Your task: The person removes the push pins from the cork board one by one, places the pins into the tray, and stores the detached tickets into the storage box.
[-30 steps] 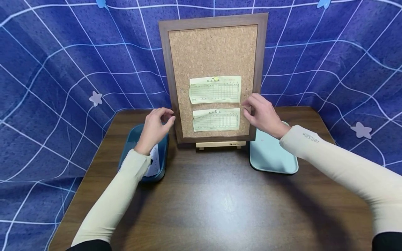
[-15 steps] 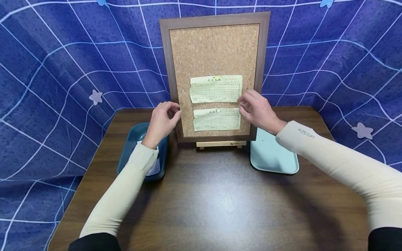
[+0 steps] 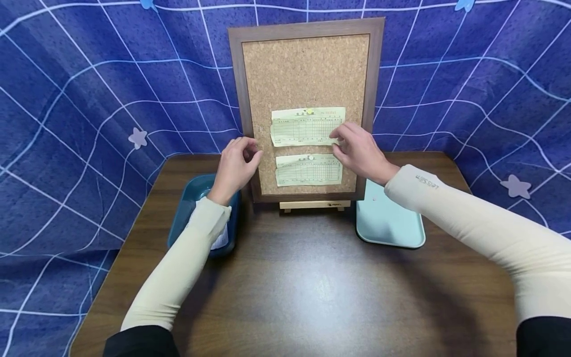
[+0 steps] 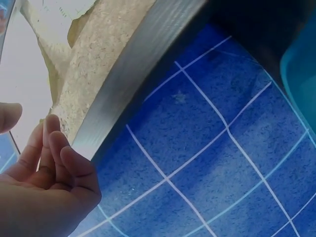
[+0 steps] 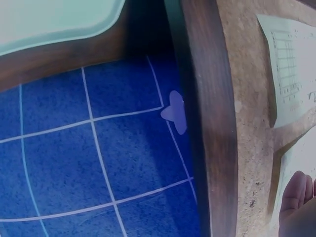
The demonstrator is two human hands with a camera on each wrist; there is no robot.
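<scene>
A brown-framed cork board stands upright at the back in the head view. Two pale green printed slips hang on it. The upper slip has a yellow pushpin at its top edge; the lower slip has a white pushpin. My right hand overlaps the upper slip's lower right corner, thumb and fingers bent and apart. At the board's left frame is my left hand, its fingers loosely bent. Its thumb stands away from the fingers in the left wrist view, with nothing between them.
A small wooden easel supports the board on the brown table. Left of it, under my left wrist, a dark blue basket contains white papers. A light blue tray lies at the right. Behind hangs a blue gridded cloth.
My left hand has shifted right and slightly up to the board's edge. My right hand has moved left and up, over the upper slip's corner. Both slips stay pinned.
</scene>
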